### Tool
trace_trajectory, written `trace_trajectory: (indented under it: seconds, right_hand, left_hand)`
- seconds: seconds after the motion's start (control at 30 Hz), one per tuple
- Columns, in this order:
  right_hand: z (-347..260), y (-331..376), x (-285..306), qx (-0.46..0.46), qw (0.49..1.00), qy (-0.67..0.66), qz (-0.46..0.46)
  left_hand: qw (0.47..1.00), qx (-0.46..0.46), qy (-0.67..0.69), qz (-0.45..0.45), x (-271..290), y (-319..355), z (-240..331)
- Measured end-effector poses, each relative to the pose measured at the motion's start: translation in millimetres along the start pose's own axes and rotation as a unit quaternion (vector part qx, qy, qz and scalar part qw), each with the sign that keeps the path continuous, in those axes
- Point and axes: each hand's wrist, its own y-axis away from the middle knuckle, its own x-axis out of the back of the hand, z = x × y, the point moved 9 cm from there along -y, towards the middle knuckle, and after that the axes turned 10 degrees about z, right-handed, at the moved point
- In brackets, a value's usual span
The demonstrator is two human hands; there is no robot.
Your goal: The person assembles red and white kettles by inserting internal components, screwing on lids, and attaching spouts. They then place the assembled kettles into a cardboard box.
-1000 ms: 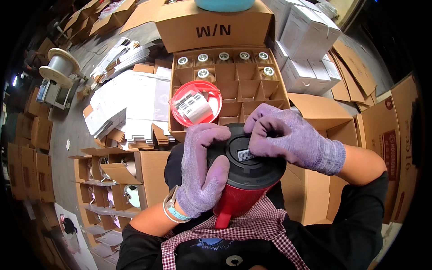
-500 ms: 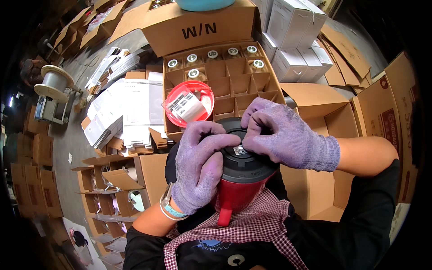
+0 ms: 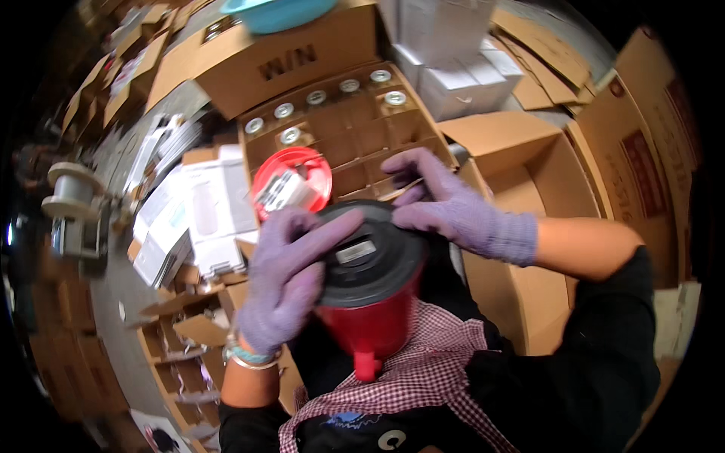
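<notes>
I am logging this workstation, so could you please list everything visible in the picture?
Red container with dark lid: one, red body, dark grey lid with a small label, held in front of the person.
Red container with label: one, red, standing in the divided carton.
Divided carton: one, brown cardboard, ahead of the hands.
Metal caps: about seven, silvery, in the carton's far cells.
White boxes: several, far right of the carton.
Flat white packages: a stack, left of the carton.
Open empty carton: one, brown, at right.
Teal bowl: one, top edge.
Left hand: purple glove, on the lid.
Right hand: purple glove, at the lid's far rim.
</notes>
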Motion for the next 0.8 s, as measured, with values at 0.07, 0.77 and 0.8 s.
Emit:
trace_trajectory:
  seconds: [0.07, 0.77, 0.8]
  right_hand:
    - [49, 2, 11, -0.061, 0.980, -0.184, 0.043]
    - [245, -17, 250, -0.005, 0.838, -0.488, 0.243]
    - [206, -14, 244, 0.029, 0.830, -0.504, 0.239]
  left_hand:
    - [0.999, 0.010, -0.013, -0.049, 0, 1, -15]
    - [0.947, 0.156, 0.204, 0.192, 36, 9, -101]
    - [0.944, 0.173, 0.218, 0.176, 46, 5, -107]
